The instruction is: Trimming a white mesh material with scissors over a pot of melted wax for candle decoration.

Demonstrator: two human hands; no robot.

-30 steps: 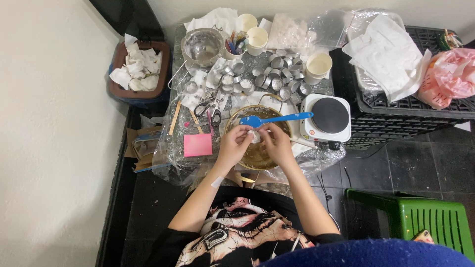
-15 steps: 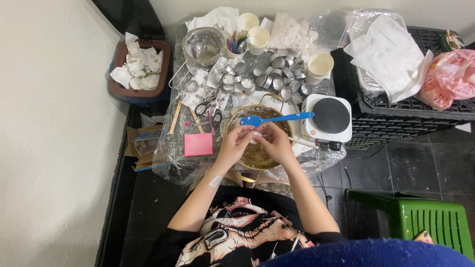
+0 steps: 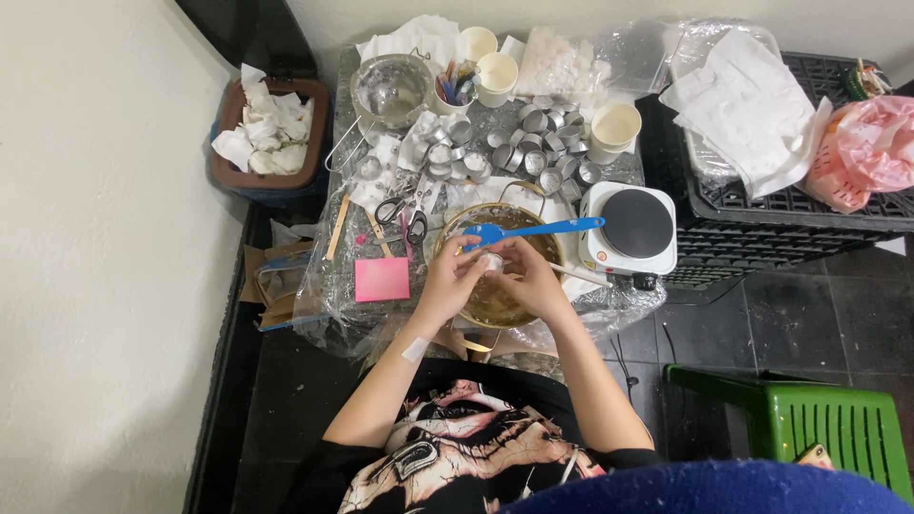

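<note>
Over a round brass-coloured pot (image 3: 455, 226) of brownish liquid, my left hand (image 3: 447, 281) and my right hand (image 3: 529, 279) meet. Both pinch a small round metal cup (image 3: 491, 261) between their fingertips. A blue spatula (image 3: 533, 229) lies across the pot's far rim, its handle pointing right. Just right of the pot stands a white single-burner hot plate (image 3: 630, 227) with a black top.
Several small metal cups (image 3: 533, 143) crowd the far half of the table, with paper cups (image 3: 613, 126), a metal bowl (image 3: 389, 88), scissors (image 3: 400, 213) and a pink sticky pad (image 3: 382, 279). A bin of tissues (image 3: 268, 138) stands left, black crates (image 3: 762, 209) right, a green stool (image 3: 809, 419) lower right.
Both hands have shifted slightly while turning the small cup between the fingers; the cup now shows its open side more clearly. Nothing else on the table has moved.
</note>
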